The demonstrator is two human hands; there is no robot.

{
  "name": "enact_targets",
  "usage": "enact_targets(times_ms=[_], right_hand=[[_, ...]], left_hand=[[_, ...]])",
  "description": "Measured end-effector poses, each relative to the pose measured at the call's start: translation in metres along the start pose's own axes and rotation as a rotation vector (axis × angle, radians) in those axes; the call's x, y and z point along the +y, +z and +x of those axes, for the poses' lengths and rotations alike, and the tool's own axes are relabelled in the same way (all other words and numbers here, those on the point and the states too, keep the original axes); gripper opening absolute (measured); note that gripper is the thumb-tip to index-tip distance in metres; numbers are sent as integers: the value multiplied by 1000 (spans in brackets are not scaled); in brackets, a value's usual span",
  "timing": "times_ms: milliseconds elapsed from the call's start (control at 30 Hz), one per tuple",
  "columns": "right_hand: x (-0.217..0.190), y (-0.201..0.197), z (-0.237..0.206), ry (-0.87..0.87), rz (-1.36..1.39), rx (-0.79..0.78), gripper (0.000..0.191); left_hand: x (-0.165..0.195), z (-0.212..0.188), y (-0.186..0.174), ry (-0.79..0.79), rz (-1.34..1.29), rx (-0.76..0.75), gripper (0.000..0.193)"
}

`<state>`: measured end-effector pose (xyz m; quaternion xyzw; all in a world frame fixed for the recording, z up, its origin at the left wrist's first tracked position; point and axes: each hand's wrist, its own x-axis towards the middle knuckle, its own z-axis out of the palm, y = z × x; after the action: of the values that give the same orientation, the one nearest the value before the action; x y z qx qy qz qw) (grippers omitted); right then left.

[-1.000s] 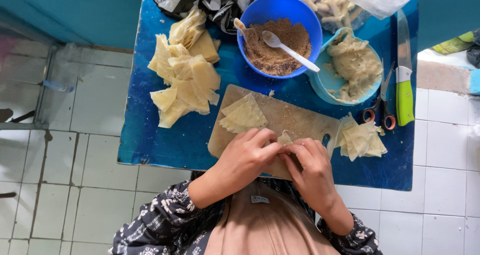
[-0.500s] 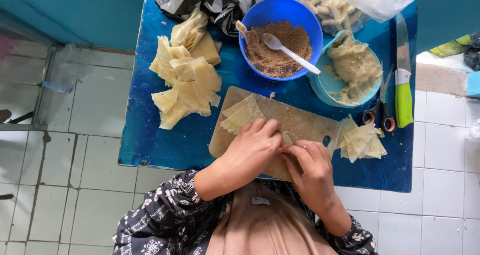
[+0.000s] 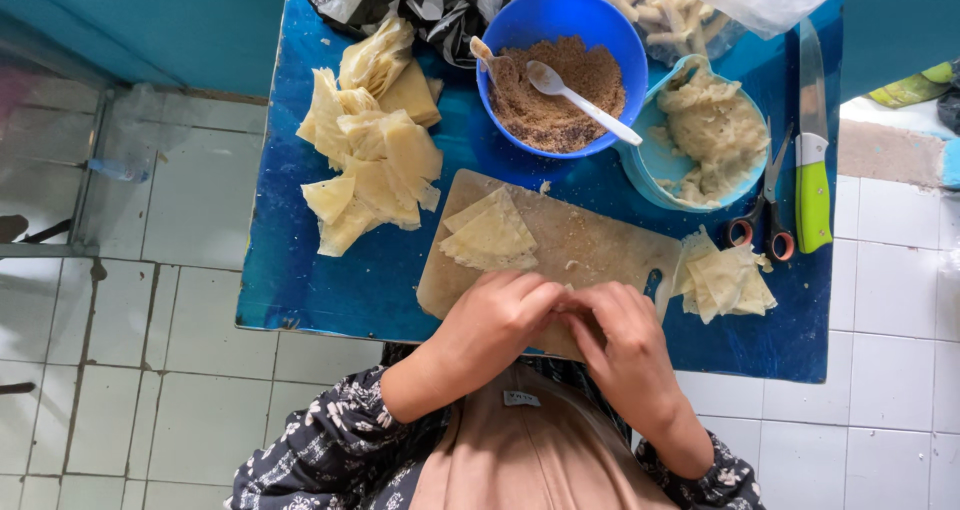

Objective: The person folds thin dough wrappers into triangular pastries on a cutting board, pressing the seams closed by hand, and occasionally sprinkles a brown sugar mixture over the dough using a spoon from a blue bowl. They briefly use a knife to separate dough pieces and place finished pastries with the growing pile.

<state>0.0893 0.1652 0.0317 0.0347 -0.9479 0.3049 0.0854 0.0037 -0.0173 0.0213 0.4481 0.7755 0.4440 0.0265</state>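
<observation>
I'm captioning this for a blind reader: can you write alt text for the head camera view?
Seen from above, a person's left hand and right hand meet, fingers together, over a rectangular wooden cutting board on a blue table. Around it lie pale triangular pastry sheets, a blue bowl of brown crumbs with a white spoon, scissors and a green-handled knife.

Single head-mounted view, aimed straight down at moderate range. Blue tabletop [image 3: 300,290] fills frame centre; far edge at 12 o'clock, wearer's torso at 6 o'clock. Tiled floor [image 3: 150,370] visible at 9 and 3 o'clock. No second view for overlap.
</observation>
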Motion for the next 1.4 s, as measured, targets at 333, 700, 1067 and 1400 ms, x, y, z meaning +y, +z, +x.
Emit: enact_targets(times_ms=[333, 700, 1067, 1400], right_hand=[[-15, 15, -19, -81, -317, 256, 26], [-6, 12, -13, 12, -108, 163, 20], [-8, 16, -21, -74, -416, 264, 35], [-8, 10, 2, -164, -460, 185, 30]], left_hand=[[11, -19, 18, 132, 564, 111, 34], [3, -16, 15, 27, 383, 22, 27], [9, -18, 13, 151, 805, 114, 41], [-13, -16, -9, -92, 683, 268, 43]])
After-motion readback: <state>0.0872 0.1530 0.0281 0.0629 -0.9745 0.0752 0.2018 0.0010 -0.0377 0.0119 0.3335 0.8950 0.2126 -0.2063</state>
